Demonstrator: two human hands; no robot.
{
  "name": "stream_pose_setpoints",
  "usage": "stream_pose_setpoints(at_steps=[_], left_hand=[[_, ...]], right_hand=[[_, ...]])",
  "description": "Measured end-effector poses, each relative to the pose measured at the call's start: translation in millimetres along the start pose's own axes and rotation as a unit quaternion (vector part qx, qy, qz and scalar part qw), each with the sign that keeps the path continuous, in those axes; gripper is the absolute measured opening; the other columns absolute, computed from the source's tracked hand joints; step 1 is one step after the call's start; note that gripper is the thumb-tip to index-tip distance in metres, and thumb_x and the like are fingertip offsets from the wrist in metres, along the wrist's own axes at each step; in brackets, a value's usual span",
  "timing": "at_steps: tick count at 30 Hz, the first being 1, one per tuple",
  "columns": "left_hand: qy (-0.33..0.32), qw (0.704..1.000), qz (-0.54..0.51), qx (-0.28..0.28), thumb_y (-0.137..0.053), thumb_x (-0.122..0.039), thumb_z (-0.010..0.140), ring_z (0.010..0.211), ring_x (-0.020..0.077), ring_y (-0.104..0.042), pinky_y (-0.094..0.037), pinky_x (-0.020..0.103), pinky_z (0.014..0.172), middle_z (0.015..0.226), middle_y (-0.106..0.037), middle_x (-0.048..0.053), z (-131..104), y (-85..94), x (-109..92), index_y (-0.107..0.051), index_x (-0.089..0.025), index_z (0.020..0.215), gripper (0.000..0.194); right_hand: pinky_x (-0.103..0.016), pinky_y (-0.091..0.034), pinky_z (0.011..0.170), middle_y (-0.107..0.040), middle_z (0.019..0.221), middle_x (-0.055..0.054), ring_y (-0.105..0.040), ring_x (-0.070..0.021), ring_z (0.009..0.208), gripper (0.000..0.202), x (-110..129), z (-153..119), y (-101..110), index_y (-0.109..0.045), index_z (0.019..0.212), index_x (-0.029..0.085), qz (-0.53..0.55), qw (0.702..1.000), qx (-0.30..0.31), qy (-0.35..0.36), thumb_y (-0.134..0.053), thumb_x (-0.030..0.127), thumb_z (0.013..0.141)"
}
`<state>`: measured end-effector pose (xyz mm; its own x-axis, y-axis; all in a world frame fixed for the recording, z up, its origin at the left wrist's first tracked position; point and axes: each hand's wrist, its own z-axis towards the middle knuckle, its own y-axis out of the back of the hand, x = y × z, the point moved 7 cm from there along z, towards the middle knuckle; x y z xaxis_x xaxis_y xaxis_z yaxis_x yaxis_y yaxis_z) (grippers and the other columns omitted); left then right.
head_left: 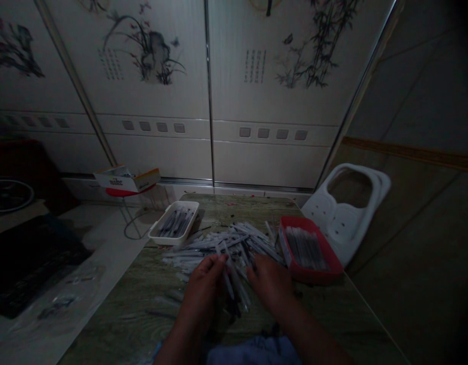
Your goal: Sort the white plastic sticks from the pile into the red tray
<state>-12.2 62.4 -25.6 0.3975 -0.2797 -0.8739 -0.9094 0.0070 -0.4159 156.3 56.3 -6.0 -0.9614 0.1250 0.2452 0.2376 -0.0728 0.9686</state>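
A heap of clear, whitish pens or pen barrels [219,241] is spread over the middle of the table, some with dark parts. My left hand [206,284] is closed at the near side of the heap, thumb and fingers pinching a slim pen [228,284] that slants toward me. To its right, my right hand [271,283] has curled fingers in the heap's edge, by some dark pieces; what they grip is hidden. More clear barrels [239,289] lie between the hands, with dark tips toward me. The picture is dim and partly blurred.
A white basket [153,237] of pens stands at the table's back left. On the right is a red bin [333,261] packed with clear barrels. Beyond it leans a white plastic chair [344,218]. An open carton [116,181] rests on a red stool [122,192] at left.
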Motion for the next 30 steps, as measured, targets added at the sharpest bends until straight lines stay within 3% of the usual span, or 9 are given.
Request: stream_pose_setpoints(at_steps=[5, 10, 15, 18, 21, 25, 30], left_hand=[[-0.01, 1.0, 0.004, 0.0, -0.076, -0.049, 0.077, 0.059, 0.0109, -0.059, -0.045, 0.021, 0.055, 0.077, -0.068, -0.001, 2, 2.2, -1, -0.069, -0.021, 0.1, 0.037], [-0.064, 0.995, 0.071, -0.022, -0.072, -0.05, 0.08, 0.053, 0.006, -0.052, -0.041, 0.019, 0.051, 0.096, -0.073, 0.003, 4, 7.5, -6, -0.069, -0.021, 0.104, 0.038], [-0.124, 0.986, 0.114, -0.015, -0.068, -0.05, 0.083, 0.071, 0.0142, -0.065, -0.052, 0.027, 0.068, 0.103, -0.073, 0.006, -1, 1.8, -15, -0.069, -0.02, 0.108, 0.039], [-0.199, 0.958, 0.204, -0.02, -0.065, -0.045, 0.087, 0.092, 0.0213, -0.068, -0.053, 0.032, 0.081, 0.107, -0.073, 0.007, -4, -1.0, -24, -0.07, -0.02, 0.111, 0.035], [-0.28, 0.907, 0.312, -0.037, -0.06, -0.037, 0.092, 0.107, 0.0237, -0.064, -0.05, 0.038, 0.094, 0.112, -0.07, 0.007, -7, -1.4, -32, -0.07, -0.022, 0.114, 0.029], [-0.335, 0.848, 0.408, -0.052, -0.055, -0.03, 0.095, 0.109, 0.0226, -0.062, -0.048, 0.04, 0.097, 0.113, -0.067, 0.007, -11, -1.9, -37, -0.069, -0.024, 0.117, 0.026], [-0.358, 0.819, 0.447, -0.05, -0.054, -0.025, 0.095, 0.109, 0.0223, -0.062, -0.05, 0.039, 0.096, 0.115, -0.065, 0.007, -14, -5.8, -39, -0.068, -0.025, 0.12, 0.028]], right_hand=[[-0.028, -0.037, 0.068, -0.073, 0.094, -0.007, -0.068, -0.0192, 0.085, 0.024, -1, 0, 8, -0.066, 0.093, 0.021, 0.003, 1.0, -0.022, -0.003, -0.046, 0.032, 0.099], [-0.027, -0.038, 0.071, -0.072, 0.094, -0.006, -0.066, -0.0183, 0.086, 0.028, -14, -4, 32, -0.065, 0.092, 0.021, 0.035, 0.997, -0.068, -0.002, -0.041, 0.033, 0.101], [-0.03, -0.044, 0.067, -0.072, 0.085, -0.004, -0.066, -0.0212, 0.078, 0.028, -38, -13, 69, -0.068, 0.087, 0.022, 0.253, 0.955, -0.155, -0.012, -0.051, 0.043, 0.093], [-0.029, -0.045, 0.059, -0.069, 0.074, -0.002, -0.064, -0.0202, 0.068, 0.031, -47, -26, 86, -0.068, 0.086, 0.022, 0.355, 0.922, -0.15, -0.039, -0.055, 0.049, 0.091], [-0.027, -0.044, 0.055, -0.067, 0.067, 0.0, -0.061, -0.0185, 0.063, 0.031, -48, -40, 101, -0.066, 0.078, 0.022, 0.383, 0.911, -0.144, -0.045, -0.056, 0.049, 0.089], [-0.027, -0.045, 0.055, -0.067, 0.068, -0.001, -0.061, -0.0181, 0.063, 0.03, -43, -53, 112, -0.066, 0.075, 0.022, 0.372, 0.918, -0.138, -0.029, -0.058, 0.048, 0.087], [-0.026, -0.044, 0.053, -0.065, 0.065, 0.0, -0.059, -0.0173, 0.061, 0.029, -39, -58, 116, -0.066, 0.072, 0.023, 0.336, 0.931, -0.141, -0.022, -0.057, 0.047, 0.087]])
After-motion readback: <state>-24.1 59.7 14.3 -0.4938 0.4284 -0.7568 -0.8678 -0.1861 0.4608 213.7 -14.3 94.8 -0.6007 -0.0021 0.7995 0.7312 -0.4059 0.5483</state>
